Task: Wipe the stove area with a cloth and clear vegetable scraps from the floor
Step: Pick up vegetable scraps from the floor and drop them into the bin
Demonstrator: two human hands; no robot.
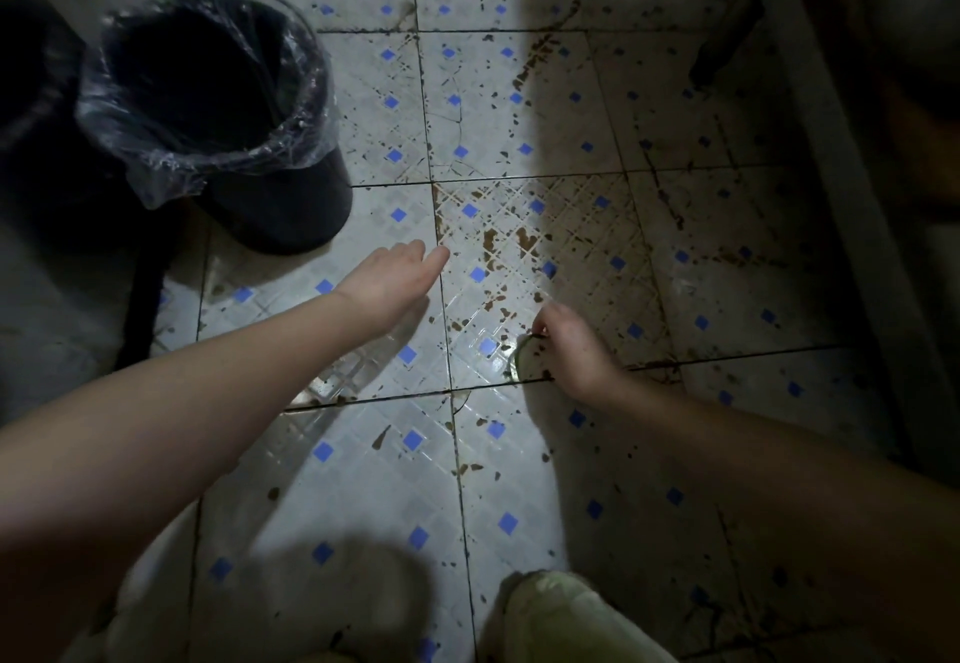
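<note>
White tiled floor (363, 480) with blue diamonds lying spattered with brown stains. Black bin (228, 106) with clear liner standing upper left on floor. Left hand (395, 278) reaching out flat, fingers extended together, grip holding nothing. Right hand (571, 345) crouching at floor, fingertips pinching together on thin greenish curved scrap (519, 358) lying on tile.

Thin curved green scrap (521, 357) lying on the tiled floor (363, 480), amid scattered brown specks (491, 240) across the white-and-blue tiles.
</note>
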